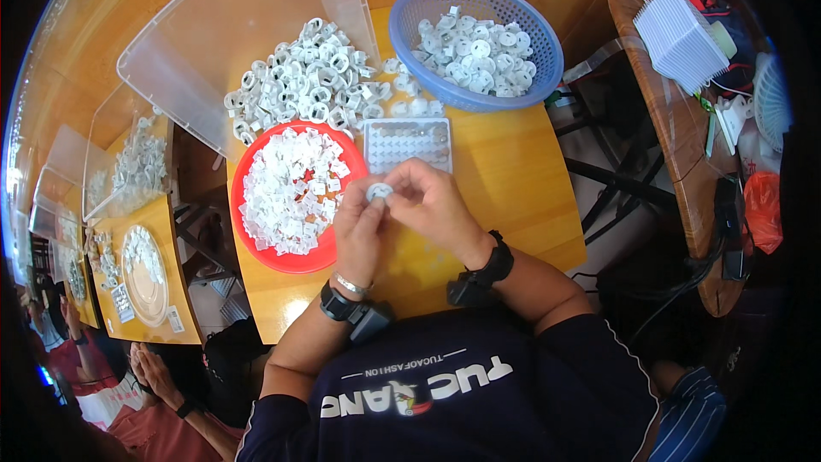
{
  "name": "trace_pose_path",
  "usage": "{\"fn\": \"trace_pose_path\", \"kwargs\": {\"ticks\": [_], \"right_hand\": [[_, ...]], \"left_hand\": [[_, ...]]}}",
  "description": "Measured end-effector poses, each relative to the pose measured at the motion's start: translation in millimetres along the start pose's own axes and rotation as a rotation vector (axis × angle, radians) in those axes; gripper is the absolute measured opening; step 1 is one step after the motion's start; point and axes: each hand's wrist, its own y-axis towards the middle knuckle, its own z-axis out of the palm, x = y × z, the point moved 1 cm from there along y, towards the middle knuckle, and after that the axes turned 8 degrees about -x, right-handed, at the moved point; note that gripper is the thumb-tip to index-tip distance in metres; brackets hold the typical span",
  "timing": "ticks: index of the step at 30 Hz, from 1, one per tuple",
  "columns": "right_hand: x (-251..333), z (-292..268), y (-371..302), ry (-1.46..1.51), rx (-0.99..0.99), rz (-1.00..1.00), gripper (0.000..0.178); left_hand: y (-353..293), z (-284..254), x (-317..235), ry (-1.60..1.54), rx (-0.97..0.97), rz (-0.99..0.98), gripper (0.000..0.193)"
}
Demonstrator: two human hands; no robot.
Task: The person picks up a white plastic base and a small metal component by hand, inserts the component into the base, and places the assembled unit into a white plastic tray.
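A small round white plastic part (379, 192) is held up over the near half of the table, between both my hands. My left hand (359, 216) grips it from the left with thumb and fingers. From the right, my right hand (430, 204) pinches at its edge; whether a second piece sits in those fingers is hidden. Just beyond my hands lies a clear tray (409, 124) with rows of small pieces in it. Close to my left hand stands a red round tray (335, 248) heaped with small white square pieces (286, 188).
White ring-shaped parts (299, 77) are piled at the back left before an upright clear plastic bin (231, 26). A blue basket (539, 17) of round white parts stands at the back right. On a side table are a white finned block (680, 38) and a red bag (763, 210). Other people work at left.
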Motion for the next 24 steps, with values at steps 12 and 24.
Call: {"fn": "trace_pose_path", "kwargs": {"ticks": [12,24], "right_hand": [[3.4,-2.1,1.9,-0.018,-0.015,-0.024,0.009],[30.1,-19.2,11.5,-0.031,-0.001,0.008,0.010]], "left_hand": [[2.8,-2.4,5.8,0.176,-0.014,0.071,0.024],[4.2,-10.8,6.0,0.146,0.005,0.008,0.046]]}}
